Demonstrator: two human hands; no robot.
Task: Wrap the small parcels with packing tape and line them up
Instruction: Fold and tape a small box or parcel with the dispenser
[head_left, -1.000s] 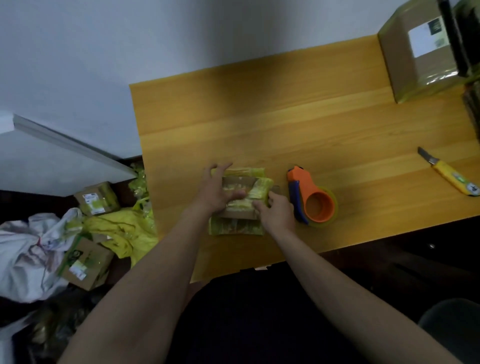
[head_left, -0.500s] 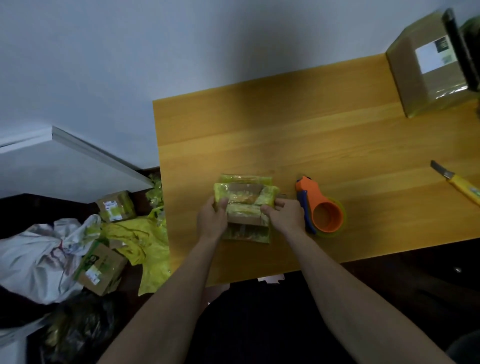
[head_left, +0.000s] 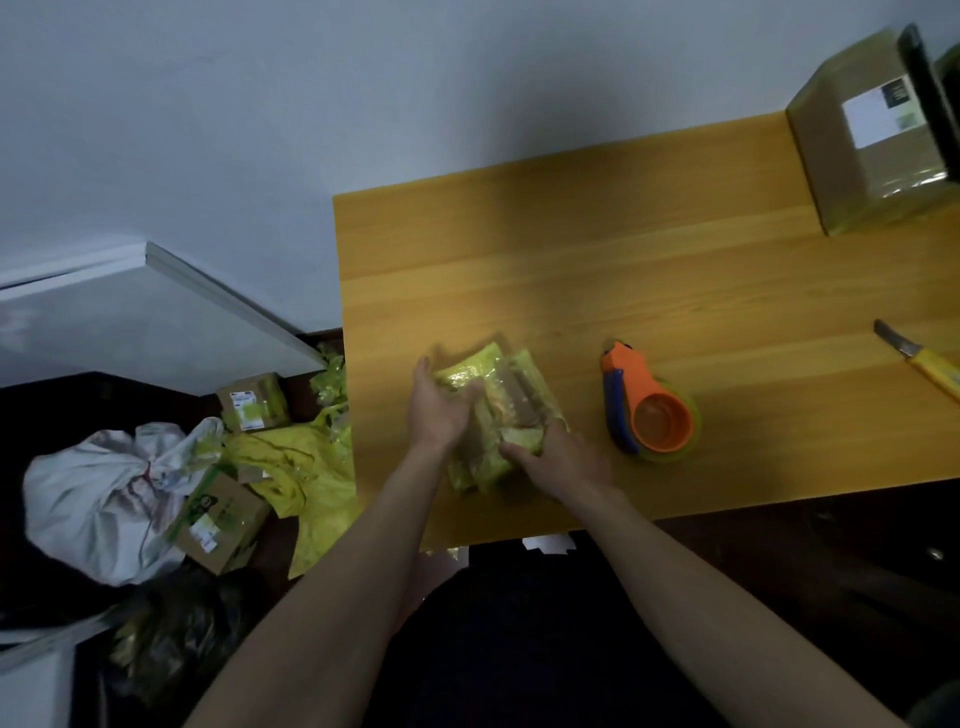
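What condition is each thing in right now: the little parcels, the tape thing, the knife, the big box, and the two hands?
small parcels: bunched together on the table, taped, held between both hands.
left hand: grips the bundle's left side.
right hand: grips its near right corner.
tape dispenser: lying on the table, untouched.
utility knife: blade out, lying at the right edge.
large box: closed, labelled, at the far corner.
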